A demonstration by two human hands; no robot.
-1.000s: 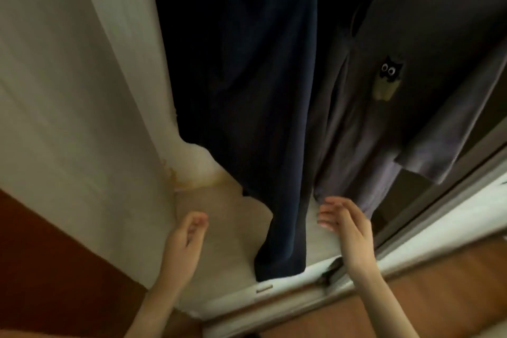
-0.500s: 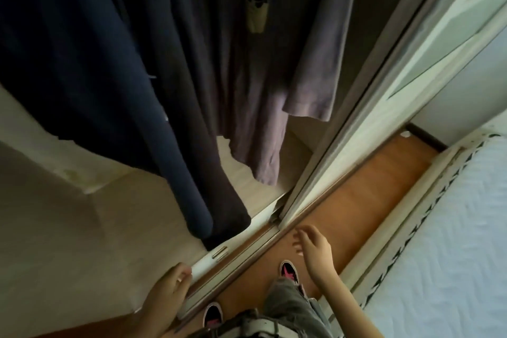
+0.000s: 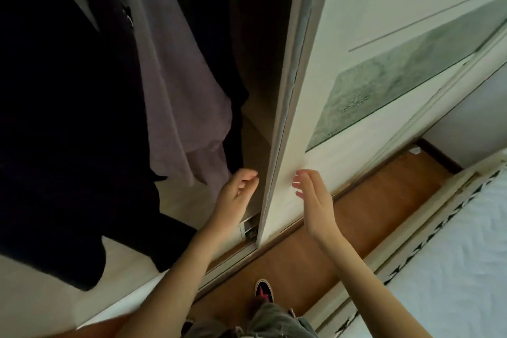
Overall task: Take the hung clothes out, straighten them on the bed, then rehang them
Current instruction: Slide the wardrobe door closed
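Note:
Inside the open wardrobe hang a dark navy garment [image 3: 68, 118] at the left and a grey-purple shirt [image 3: 178, 85] to its right. My left hand [image 3: 236, 195] is raised just below the shirt's hem, fingers loosely curled, holding nothing, close to the inner edge of the sliding door [image 3: 285, 123]. On the door's outer side my right hand [image 3: 312, 195] floats with fingers apart, just in front of the white panel. The bed [image 3: 452, 255] with its white quilted cover lies at the lower right.
The white sliding door carries a green patterned glass panel [image 3: 397, 85]. A strip of wooden floor [image 3: 343, 222] runs between the wardrobe track and the bed frame. My shoe [image 3: 263, 289] stands on it. The wardrobe's pale floor [image 3: 55, 282] lies under the clothes.
The view has swung right, from the hanging clothes toward the door edge. Both hands have risen from near the floor track to either side of the sliding door's edge.

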